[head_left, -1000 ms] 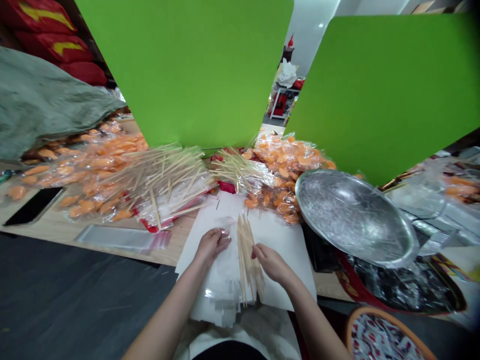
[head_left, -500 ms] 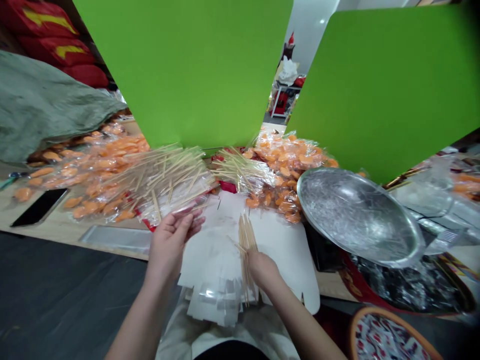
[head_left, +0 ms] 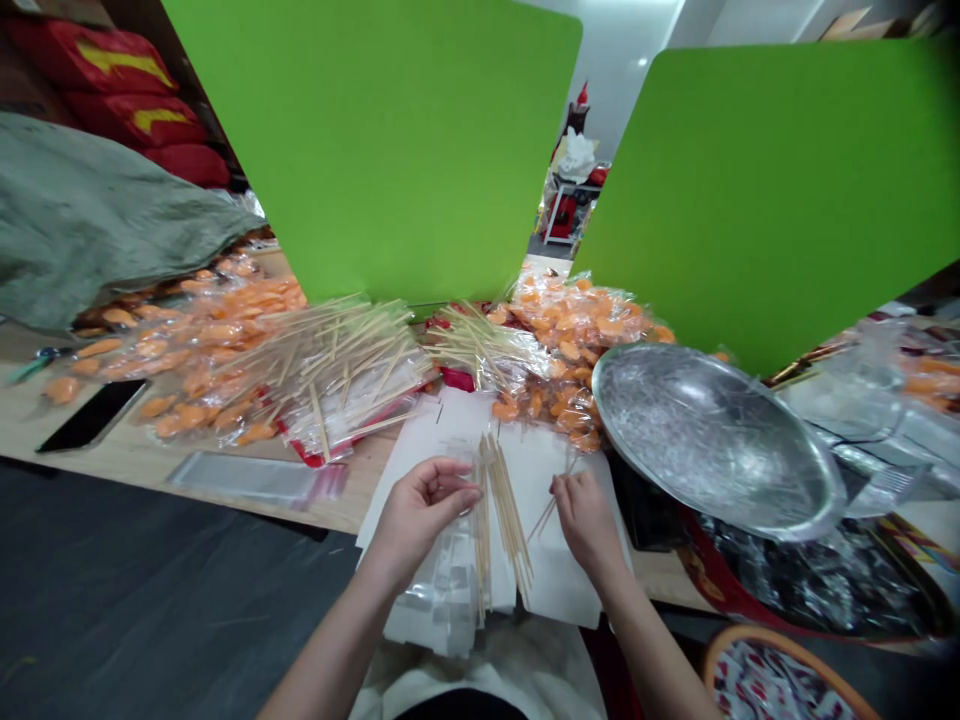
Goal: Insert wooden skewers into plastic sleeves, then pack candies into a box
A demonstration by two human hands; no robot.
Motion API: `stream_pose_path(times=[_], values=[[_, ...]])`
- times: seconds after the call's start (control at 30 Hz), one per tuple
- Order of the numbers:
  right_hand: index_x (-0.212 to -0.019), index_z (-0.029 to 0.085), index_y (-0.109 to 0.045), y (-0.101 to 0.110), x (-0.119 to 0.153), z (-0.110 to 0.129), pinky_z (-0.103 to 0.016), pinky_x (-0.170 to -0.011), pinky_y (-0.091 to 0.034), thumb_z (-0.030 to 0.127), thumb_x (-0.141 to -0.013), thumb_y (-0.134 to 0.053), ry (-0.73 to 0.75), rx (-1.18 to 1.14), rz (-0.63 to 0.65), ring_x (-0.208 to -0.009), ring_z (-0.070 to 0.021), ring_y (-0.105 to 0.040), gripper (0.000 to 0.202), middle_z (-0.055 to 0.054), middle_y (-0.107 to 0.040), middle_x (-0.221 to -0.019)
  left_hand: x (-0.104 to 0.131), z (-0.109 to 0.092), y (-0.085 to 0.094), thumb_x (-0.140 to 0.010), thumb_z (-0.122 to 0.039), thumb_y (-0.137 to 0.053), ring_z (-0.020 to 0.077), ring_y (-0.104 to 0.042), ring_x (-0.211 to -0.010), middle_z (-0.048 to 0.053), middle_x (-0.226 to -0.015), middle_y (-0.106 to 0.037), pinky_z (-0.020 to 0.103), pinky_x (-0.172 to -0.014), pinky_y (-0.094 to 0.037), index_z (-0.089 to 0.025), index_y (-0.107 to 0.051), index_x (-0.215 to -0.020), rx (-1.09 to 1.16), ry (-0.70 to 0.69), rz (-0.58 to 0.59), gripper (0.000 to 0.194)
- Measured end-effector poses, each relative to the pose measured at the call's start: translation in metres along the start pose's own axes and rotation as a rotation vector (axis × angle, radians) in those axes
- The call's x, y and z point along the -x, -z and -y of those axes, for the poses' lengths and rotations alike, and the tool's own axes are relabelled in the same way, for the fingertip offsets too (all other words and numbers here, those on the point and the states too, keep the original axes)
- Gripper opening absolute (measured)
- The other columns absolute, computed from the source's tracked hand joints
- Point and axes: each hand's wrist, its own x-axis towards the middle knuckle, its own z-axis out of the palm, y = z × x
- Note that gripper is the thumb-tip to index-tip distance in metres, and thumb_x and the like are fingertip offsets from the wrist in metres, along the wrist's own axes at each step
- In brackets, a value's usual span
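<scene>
My left hand point(head_left: 431, 510) is half curled over the clear plastic sleeves point(head_left: 442, 590), with a gap between thumb and fingers and nothing visible in it. My right hand point(head_left: 585, 515) pinches a few thin wooden sticks point(head_left: 546, 515), whose lower ends stick out to its left. Between the hands, a bundle of wooden sticks point(head_left: 512, 515) lies lengthwise on the white board point(head_left: 412, 450), with more sticks beside it at the sleeves' edge.
Bagged sticks point(head_left: 352, 350) and orange wrapped pieces point(head_left: 217, 330) lie behind and left. A phone point(head_left: 94, 415) and a flat clear packet point(head_left: 247, 477) are at left. A metal bowl point(head_left: 712, 430) stands right, above a red tray point(head_left: 712, 570). Green panels point(head_left: 390, 150) rise behind.
My left hand has moved right and nearer, from the bagged sticks to the sleeves. My right hand has moved right, away from the bundle, with a few sticks in its fingers.
</scene>
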Motion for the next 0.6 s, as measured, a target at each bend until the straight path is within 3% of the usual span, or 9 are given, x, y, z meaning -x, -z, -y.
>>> stream_pose_path(times=[0.07, 0.2, 0.27, 0.4, 0.6], values=[[-0.072, 0.019, -0.052, 0.005, -0.003, 0.012, -0.031, -0.059, -0.041, 0.048, -0.085, -0.042, 0.011, -0.059, 0.064, -0.062, -0.0172, -0.052, 0.033, -0.001, -0.051, -0.063, 0.003, -0.002, -0.004, -0.061, -0.027, -0.077, 0.0151, -0.065, -0.074, 0.001, -0.074, -0.068, 0.023, -0.066, -0.048, -0.017, -0.063, -0.091, -0.022, 0.023, 0.029, 0.034], [-0.08, 0.022, -0.046, 0.029, -0.013, 0.069, -0.023, -0.041, -0.039, 0.043, -0.091, -0.04, 0.085, -0.657, -0.085, -0.042, -0.0107, -0.048, 0.025, 0.006, -0.047, -0.056, 0.009, -0.005, -0.009, -0.065, -0.03, -0.075, 0.0176, -0.067, -0.078, 0.001, -0.081, -0.065, 0.026, -0.069, -0.05, -0.019, -0.062, -0.097, 0.084, 0.11, 0.134, 0.036], [-0.078, 0.022, -0.046, 0.039, -0.019, 0.098, -0.022, -0.038, -0.039, 0.04, -0.092, -0.04, 0.174, -0.845, -0.079, -0.042, -0.0092, -0.05, 0.024, 0.006, -0.047, -0.061, 0.01, -0.005, -0.01, -0.067, -0.029, -0.074, 0.017, -0.068, -0.077, 0.002, -0.086, -0.065, 0.026, -0.07, -0.05, -0.019, -0.062, -0.098, 0.157, 0.159, 0.172, 0.034], [-0.077, 0.02, -0.048, 0.039, -0.026, 0.129, -0.02, -0.037, -0.037, 0.04, -0.093, -0.039, 0.279, -0.812, 0.026, -0.041, -0.0081, -0.05, 0.026, 0.005, -0.049, -0.061, 0.013, -0.007, -0.011, -0.066, -0.026, -0.075, 0.0143, -0.067, -0.073, 0.002, -0.088, -0.067, 0.025, -0.068, -0.05, -0.018, -0.062, -0.095, 0.19, 0.193, 0.195, 0.033], [-0.078, 0.02, -0.046, 0.023, -0.043, 0.131, -0.018, -0.037, -0.034, 0.043, -0.093, -0.038, 0.311, -0.698, 0.093, -0.038, -0.0058, -0.045, 0.029, 0.006, -0.048, -0.058, 0.016, -0.01, -0.009, -0.066, -0.022, -0.074, 0.0147, -0.068, -0.075, 0.005, -0.098, -0.07, 0.026, -0.071, -0.051, -0.019, -0.061, -0.096, 0.202, 0.204, 0.24, 0.033]])
